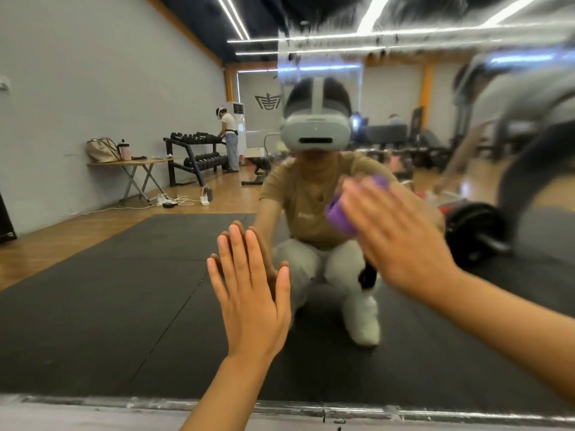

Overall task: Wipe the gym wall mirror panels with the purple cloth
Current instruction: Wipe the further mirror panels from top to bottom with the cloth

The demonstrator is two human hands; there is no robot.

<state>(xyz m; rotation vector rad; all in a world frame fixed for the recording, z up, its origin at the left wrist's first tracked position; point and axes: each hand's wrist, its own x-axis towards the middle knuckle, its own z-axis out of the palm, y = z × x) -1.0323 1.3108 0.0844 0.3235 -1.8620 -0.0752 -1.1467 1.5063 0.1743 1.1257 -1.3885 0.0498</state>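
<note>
The right hand [401, 234] presses the purple cloth [342, 213] flat to the mirror [124, 259], fingers spread, cloth bunched past the fingertips; the left hand [249, 293] braces open-palmed beside it – empty. Best to keep the palm's weight even and overlap the passes. Smeared glass lies above the cloth; the bottom frame edge [217, 405] sits well below the wrist – room to sweep either side

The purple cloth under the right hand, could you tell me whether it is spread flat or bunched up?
Bunched up. The purple cloth shows as a crumpled wad past the fingers of the right hand, which presses it to the mirror.
</note>
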